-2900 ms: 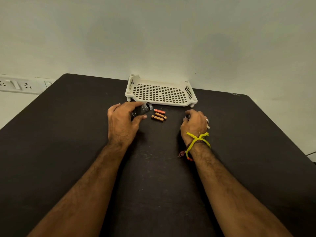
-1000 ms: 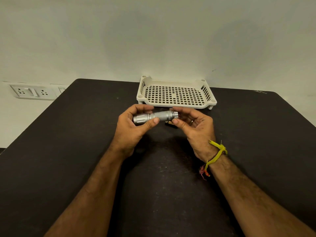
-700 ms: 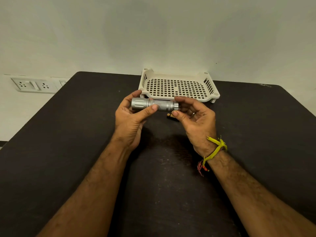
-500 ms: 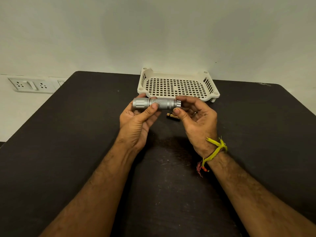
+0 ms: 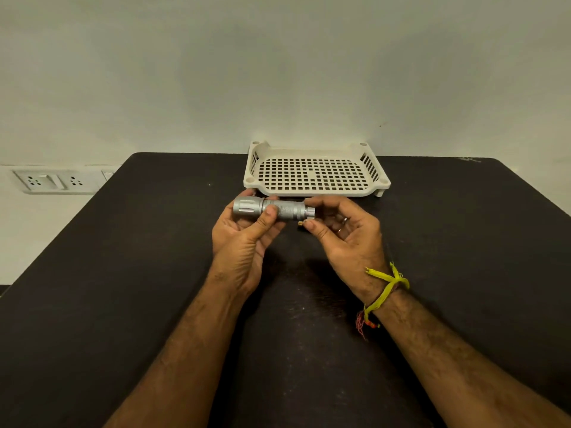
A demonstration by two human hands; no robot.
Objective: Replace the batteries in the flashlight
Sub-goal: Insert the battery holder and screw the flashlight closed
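- Light is soft, even and rather dim, with a warm greenish cast on the wall [image 5: 278,72].
- The wall darkens toward the upper corners, like vignetting.
- The black table [image 5: 123,273] soaks up light; only faint scuffs and dust specks show on it.
- Weak, diffuse shadows lie under the forearms and beneath the white tray [image 5: 315,193].
- The silver flashlight [image 5: 272,208] carries small bright highlights along its barrel and head.
- Wide-angle distortion bows the table's edges and tilts the wall sockets [image 5: 52,181] at the left.
- Focus is sharp at centre; no motion blur on either hand.
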